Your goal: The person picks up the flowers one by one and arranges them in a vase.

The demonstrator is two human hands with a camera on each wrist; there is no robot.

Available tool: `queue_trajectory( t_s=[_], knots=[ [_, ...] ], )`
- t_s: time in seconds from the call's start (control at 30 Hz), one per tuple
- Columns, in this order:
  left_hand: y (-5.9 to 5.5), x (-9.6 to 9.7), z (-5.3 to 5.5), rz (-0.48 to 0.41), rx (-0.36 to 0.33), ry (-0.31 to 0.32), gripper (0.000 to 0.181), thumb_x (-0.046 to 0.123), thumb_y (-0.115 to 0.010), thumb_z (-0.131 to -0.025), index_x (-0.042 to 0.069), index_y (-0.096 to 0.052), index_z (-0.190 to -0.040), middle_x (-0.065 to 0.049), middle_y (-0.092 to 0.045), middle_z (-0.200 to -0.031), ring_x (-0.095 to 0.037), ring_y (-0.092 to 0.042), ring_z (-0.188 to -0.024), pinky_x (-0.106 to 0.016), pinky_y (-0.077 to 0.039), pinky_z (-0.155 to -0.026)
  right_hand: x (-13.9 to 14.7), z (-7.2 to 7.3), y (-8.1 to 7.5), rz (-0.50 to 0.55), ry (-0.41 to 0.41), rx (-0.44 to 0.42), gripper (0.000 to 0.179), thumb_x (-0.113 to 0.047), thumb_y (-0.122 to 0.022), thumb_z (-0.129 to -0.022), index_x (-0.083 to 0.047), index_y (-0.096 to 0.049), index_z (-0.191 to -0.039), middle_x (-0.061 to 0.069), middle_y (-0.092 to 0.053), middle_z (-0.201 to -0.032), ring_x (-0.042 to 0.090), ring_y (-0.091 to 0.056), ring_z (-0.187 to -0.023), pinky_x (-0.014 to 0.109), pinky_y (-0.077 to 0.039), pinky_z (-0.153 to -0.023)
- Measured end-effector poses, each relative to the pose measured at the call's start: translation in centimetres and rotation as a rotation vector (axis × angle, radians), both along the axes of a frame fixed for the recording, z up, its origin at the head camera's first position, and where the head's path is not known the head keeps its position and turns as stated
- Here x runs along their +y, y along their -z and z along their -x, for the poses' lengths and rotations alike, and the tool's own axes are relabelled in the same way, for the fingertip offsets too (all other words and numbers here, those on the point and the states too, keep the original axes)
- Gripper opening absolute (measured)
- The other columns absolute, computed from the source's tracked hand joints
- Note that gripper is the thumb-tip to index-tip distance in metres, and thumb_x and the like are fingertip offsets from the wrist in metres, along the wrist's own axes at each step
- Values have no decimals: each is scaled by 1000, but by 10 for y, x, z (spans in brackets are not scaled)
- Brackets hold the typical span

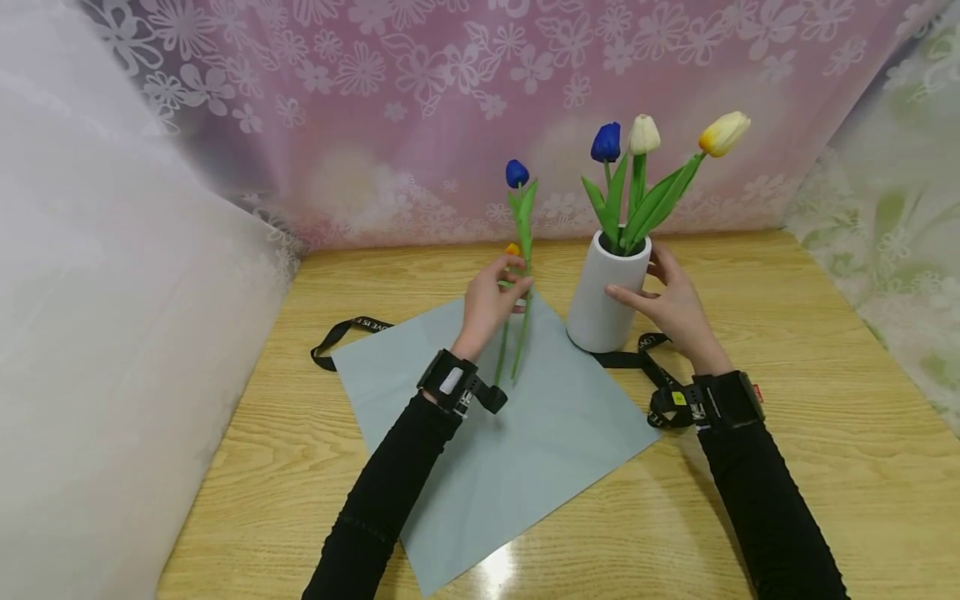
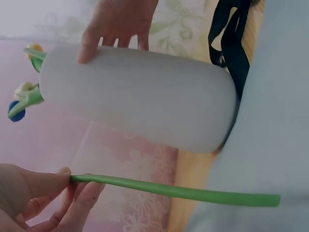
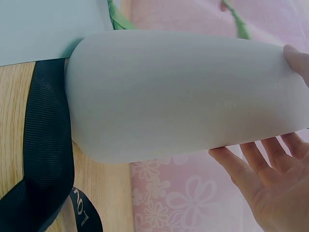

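Note:
My left hand [image 1: 495, 296] pinches the stem of a blue tulip [image 1: 517, 174] between thumb and fingertips, above the grey-blue wrapping paper [image 1: 480, 483]. In the left wrist view its green stem [image 2: 193, 193] points down toward the paper. Beside those fingers an orange flower head [image 1: 512, 249] shows, and a second stem hangs below the hand; I cannot tell whether it is gripped too. My right hand [image 1: 675, 304] holds the upper part of the white vase [image 1: 600, 308], thumb in front, fingers at the right side. In it stand a blue tulip [image 1: 606, 142], a white tulip [image 1: 644, 135] and a yellow tulip [image 1: 724, 134].
A black printed ribbon [image 1: 333, 337] sticks out from under the paper at the left. More black ribbon [image 1: 652, 367] lies by the vase's base at the right. A pink floral curtain [image 1: 450, 125] hangs behind the wooden table [image 1: 825, 417].

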State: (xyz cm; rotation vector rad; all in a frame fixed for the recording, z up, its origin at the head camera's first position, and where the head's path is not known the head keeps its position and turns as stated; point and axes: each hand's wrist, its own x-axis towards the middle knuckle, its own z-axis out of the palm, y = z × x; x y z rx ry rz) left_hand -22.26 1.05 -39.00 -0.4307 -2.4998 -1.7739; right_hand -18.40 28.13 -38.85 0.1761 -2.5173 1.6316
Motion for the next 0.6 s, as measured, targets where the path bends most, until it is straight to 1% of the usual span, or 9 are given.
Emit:
queue_trajectory(
  t_s=[0.17, 0.3, 0.37, 0.5, 0.6],
  knots=[
    [-9, 6, -3, -41, 104, 24, 27, 14, -69, -98, 6, -65, -124, -17, -70, -103, -34, -73, -85, -34, -63, -68, 0, 0, 0, 2, -2, -5, 88, -29, -78, -91, -26, -25, -162, 7, -34, -161, 34, -35, -144, 64, -41, -108],
    [-17, 10, -4, -69, 184, 42, 27, 14, -68, -98, 7, -64, -124, -16, -70, -104, -30, -72, -85, -27, -62, -67, 1, 0, -1, 6, -2, -9, 89, -29, -79, -91, -26, -25, -162, 7, -34, -160, 33, -35, -144, 63, -41, -109],
    [-21, 11, -4, -86, 227, 60, 28, 14, -68, -98, 6, -64, -125, -16, -70, -105, -29, -72, -86, -25, -61, -68, 1, -1, -1, 8, -1, -6, 89, -28, -79, -91, -25, -25, -162, 7, -34, -160, 33, -35, -143, 63, -41, -109],
    [-32, 15, -5, -141, 292, 101, 30, 15, -68, -98, 3, -64, -125, -17, -68, -108, -31, -71, -88, -27, -62, -70, 1, 0, 0, 12, -3, 3, 87, -27, -79, -91, -24, -27, -161, 8, -35, -159, 33, -36, -142, 62, -41, -110],
    [-43, 17, -7, -176, 338, 122, 29, 14, -67, -99, 2, -64, -125, -17, -68, -109, -31, -71, -88, -29, -62, -71, 0, 0, 0, 18, -9, 12, 86, -26, -79, -91, -23, -28, -161, 9, -36, -158, 34, -37, -141, 62, -41, -109]
  ],
)
